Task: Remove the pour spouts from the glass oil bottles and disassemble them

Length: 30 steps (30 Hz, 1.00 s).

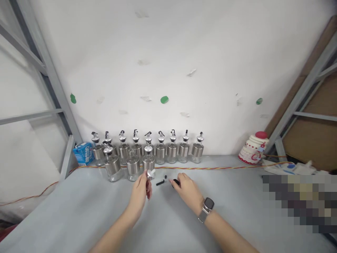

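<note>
My left hand point(139, 191) is closed on a silver pourer spout point(151, 174) with a whitish tip, held just in front of the bottles. To its right, my right hand point(187, 189) pinches a black rounded piece point(176, 182), partly hidden by the fingers. Between the hands, a short black lever-like part point(160, 183) lies on the grey table point(168, 218), with a tiny black piece point(165, 176) beside it. Nearest my left hand stands a glass bottle with a steel sleeve point(133, 168), its neck without a pourer. Another bottle point(149, 162) beside it carries a pourer.
Several capped oil bottles point(172, 153) line the back wall, with one more point(112, 167) in front at left. A blue carton point(83, 154) stands at the left end, a cake-shaped jar point(253, 149) at the right. A twisted red-yellow wire point(210, 168) crosses the table.
</note>
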{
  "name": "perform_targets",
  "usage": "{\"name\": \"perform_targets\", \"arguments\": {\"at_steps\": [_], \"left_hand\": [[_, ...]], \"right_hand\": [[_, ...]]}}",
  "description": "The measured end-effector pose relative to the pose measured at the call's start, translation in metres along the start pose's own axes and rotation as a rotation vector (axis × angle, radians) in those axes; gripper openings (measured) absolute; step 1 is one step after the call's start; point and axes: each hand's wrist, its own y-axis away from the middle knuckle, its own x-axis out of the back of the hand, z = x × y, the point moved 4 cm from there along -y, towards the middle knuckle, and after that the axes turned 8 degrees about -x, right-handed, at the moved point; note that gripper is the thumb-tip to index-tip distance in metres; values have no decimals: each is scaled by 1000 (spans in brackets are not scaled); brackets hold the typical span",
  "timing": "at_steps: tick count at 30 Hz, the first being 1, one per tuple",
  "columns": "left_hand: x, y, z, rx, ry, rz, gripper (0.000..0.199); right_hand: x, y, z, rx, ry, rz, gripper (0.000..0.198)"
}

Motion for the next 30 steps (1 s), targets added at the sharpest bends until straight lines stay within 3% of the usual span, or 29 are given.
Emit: {"name": "perform_targets", "arguments": {"at_steps": [6,8,10,12,15,18,20,25,30], "left_hand": [[0,-6,-5,57,-1,-37,40],[-1,-5,-3,20,-16,-39,36],[-3,-3,-2,-34,-37,-45,32],[-6,0,-1,-85,-55,-62,27],[-9,5,-2,-172,-137,-118,21],[-11,7,-2,-239,-231,-180,18],[-11,7,-1,-263,-249,-207,18],[-14,9,6,-360,-319,-244,19],[-2,5,4,-311,-358,-50,27]], "right_hand": [[-1,-10,-1,35,108,8,30],[7,-10,-3,33,34,49,32],[16,-6,-5,11,-178,64,34],[18,-1,-8,-20,-466,-34,38],[9,8,-18,-47,-764,-301,42],[-4,13,-25,-104,-902,-491,43],[-11,12,-27,-165,-902,-543,43],[-12,-1,-13,-197,-724,-437,40],[-1,-22,33,-253,-494,-154,32]]}}
